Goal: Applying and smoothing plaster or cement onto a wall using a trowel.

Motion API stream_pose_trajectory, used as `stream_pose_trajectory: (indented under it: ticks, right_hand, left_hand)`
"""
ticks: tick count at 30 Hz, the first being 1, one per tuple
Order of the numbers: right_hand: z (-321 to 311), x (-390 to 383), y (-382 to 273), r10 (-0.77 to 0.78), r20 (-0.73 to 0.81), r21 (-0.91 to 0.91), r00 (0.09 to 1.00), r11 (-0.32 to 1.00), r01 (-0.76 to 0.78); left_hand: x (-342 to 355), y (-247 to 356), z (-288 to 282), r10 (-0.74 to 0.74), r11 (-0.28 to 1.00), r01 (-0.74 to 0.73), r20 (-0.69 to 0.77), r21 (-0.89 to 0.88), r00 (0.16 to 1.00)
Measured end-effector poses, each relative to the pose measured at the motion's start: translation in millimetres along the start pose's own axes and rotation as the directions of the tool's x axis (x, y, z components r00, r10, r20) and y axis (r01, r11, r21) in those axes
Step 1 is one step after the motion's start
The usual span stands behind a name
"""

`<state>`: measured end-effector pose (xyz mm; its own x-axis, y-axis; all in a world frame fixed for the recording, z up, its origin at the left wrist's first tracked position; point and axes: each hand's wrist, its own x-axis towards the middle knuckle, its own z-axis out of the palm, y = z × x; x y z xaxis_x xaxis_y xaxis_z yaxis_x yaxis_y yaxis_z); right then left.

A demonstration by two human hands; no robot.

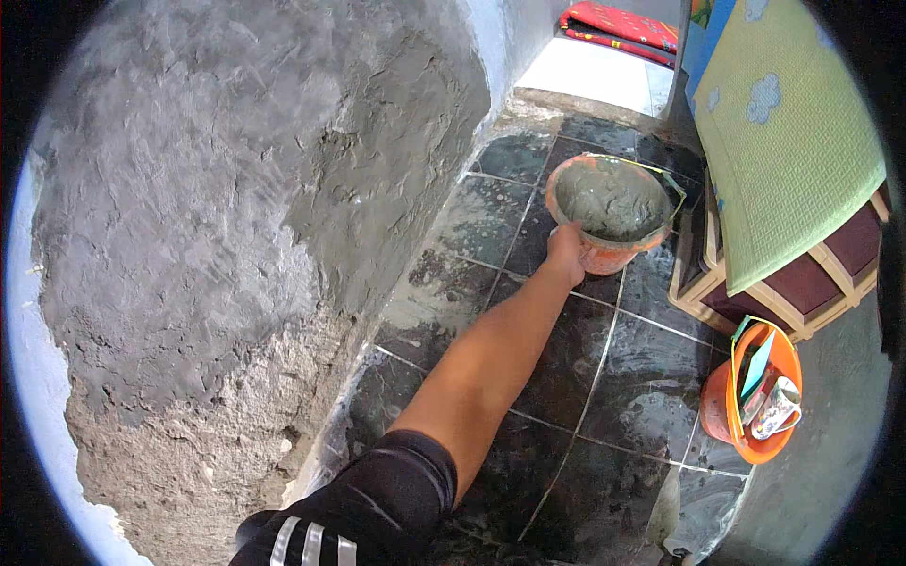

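My left hand reaches far forward, its fingers closed on the near rim of an orange bucket. Grey wet mortar fills much of this bucket, and its handle rests toward the right side. The bucket stands slightly tilted over the dark tiled floor; whether its base touches the tiles I cannot tell. A trowel with a mortar-smeared blade shows at the bottom right, its handle running to the lower edge. Whether anything holds the trowel is hidden. My right hand is out of view.
A partly plastered wall rises on the left, rough and bare low down. To the right are a brown rack draped with a green mat, and a second orange bucket holding small items. A red folded mat lies beyond the doorway.
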<state>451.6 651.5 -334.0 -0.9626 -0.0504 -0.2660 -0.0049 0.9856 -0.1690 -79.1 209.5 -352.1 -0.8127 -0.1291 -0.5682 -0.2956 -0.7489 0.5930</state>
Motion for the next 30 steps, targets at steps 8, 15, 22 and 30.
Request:
stream_pose_trajectory:
  ticks: [8, 15, 22, 30]
  right_hand:
    - [14, -28, 31, 0.496, 0.346, 0.938, 0.797, -0.158, -0.309]
    - [-75, -2, -73, 0.103, -0.312, 0.464, 0.944, 0.884, 0.057]
    - [-119, 43, -121, -0.058, -0.450, 0.273, 0.891, 0.941, 0.199]
    - [-182, 107, -262, -0.446, -0.237, 0.061, 0.863, 0.880, 0.471]
  left_hand:
    - [-38, -34, -9, 0.223, 0.974, -0.217, 0.098, -0.064, 0.970]
    - [-127, -66, -60, 0.258, 0.961, -0.244, 0.107, -0.134, 0.960]
    - [-250, -102, -127, 0.169, 0.979, -0.156, 0.094, -0.130, 0.981]
    - [-339, -152, -219, 0.150, 0.978, -0.139, 0.062, -0.155, 0.987]
